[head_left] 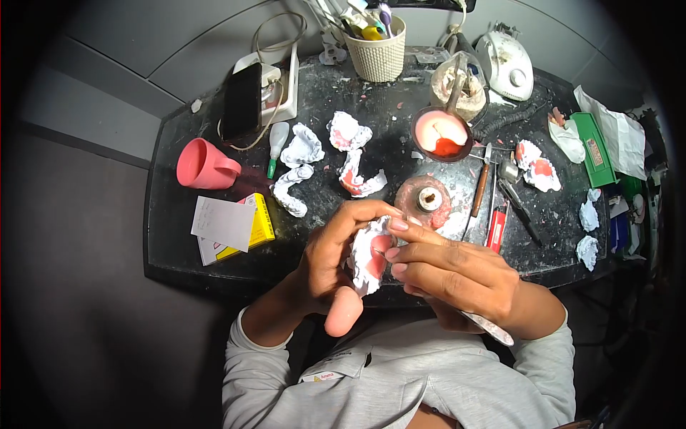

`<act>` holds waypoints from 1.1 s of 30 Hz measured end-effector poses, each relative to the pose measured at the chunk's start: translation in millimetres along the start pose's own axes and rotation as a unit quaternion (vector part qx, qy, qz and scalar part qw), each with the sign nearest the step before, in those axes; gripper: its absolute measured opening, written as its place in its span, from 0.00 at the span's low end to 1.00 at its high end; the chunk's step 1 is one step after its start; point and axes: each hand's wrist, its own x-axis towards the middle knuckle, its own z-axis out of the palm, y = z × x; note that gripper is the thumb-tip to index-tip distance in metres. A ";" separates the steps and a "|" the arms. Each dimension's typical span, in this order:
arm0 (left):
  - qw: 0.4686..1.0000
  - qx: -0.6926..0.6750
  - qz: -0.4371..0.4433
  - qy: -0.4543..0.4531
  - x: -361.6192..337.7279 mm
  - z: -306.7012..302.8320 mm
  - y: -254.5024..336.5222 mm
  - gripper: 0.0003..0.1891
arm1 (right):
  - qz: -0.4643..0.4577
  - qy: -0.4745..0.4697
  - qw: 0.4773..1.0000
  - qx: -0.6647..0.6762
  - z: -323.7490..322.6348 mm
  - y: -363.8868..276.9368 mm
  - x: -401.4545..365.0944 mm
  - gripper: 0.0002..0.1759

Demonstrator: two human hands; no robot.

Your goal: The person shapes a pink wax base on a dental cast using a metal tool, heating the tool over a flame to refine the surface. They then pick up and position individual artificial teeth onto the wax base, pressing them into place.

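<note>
Shirt label [319, 376] unreadable; left hand [325, 266] and right hand [457, 275] fingers clasp white-pink dental cast [370, 256].

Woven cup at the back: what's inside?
Several tool handles stand in the woven cup, among them a purple handle and a yellow piece. Its wall hides their lower ends and the bottom.

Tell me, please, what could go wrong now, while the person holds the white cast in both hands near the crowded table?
1. The plaster cast rests only in the fingers of the left hand, near the front edge of the table. If the grip slips, it may fall and chip.
2. The right hand presses on the cast while also holding a metal tool. Its end lies close to the grey shirt and might poke or mark it.
</note>
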 end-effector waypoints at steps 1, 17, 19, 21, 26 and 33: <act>1.000 0.010 -0.001 -0.002 -0.3 -1.0 0.4 0.63 | -0.001 -0.006 1.000 0.005 -0.6 0.1 0.3 0.12; 0.994 -0.101 0.041 -0.006 5.2 6.3 1.4 0.63 | 0.037 0.057 0.997 0.041 -11.1 -0.2 2.6 0.06; 0.996 -0.061 0.044 0.041 4.7 13.8 3.0 0.61 | 0.046 0.033 0.998 0.028 -8.4 -1.1 1.6 0.14; 0.996 -0.069 0.046 0.037 5.4 16.3 3.3 0.60 | 0.043 0.031 0.998 0.023 -6.1 0.6 0.0 0.15; 0.993 -0.095 0.067 -0.007 5.4 12.4 0.6 0.59 | 0.039 0.036 0.998 0.018 -2.4 0.2 1.6 0.15; 0.993 -0.100 0.062 0.013 3.9 16.5 1.0 0.59 | 0.044 0.036 0.998 0.014 -3.2 -1.4 2.9 0.14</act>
